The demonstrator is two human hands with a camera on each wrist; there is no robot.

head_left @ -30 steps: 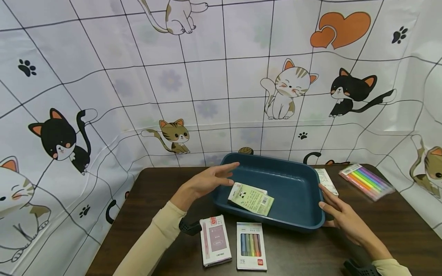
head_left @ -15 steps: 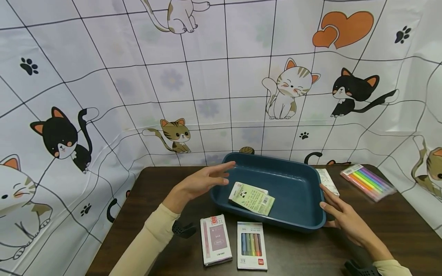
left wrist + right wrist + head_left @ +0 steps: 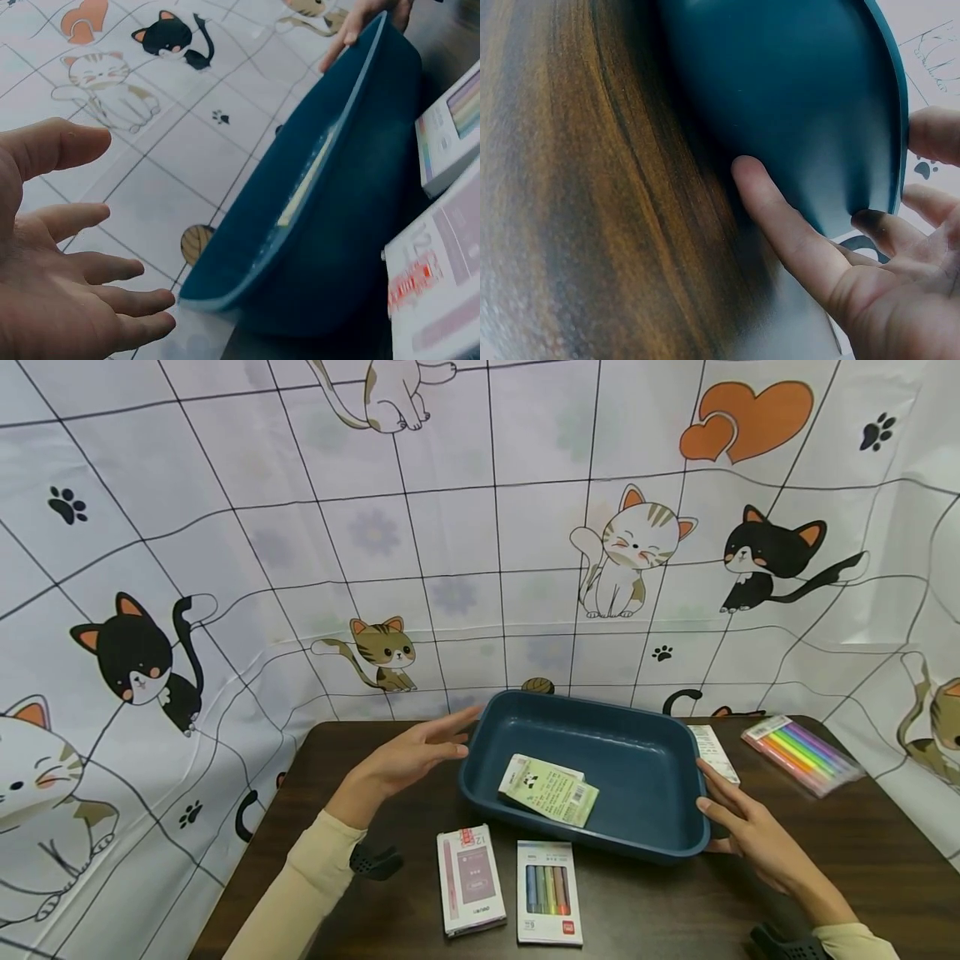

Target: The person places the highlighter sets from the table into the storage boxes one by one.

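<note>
Blue bin (image 3: 637, 768) right of lower centre, on dark surface (image 3: 637, 906). Right hand (image 3: 759, 847): fingers apart, touching its right wall, probably steadying it. Left hand (image 3: 405, 764): fingers apart beside left end, contact unclear. Green packet (image 3: 555, 793) inside, lower left; walls likely contain it.

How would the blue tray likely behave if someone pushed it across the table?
The blue tray would probably be stiff: its walls show no clear dent by the right hand. It seems unlikely to tip, being wide and low. The green packet inside may slide, as the tray's floor looks glossy.
</note>
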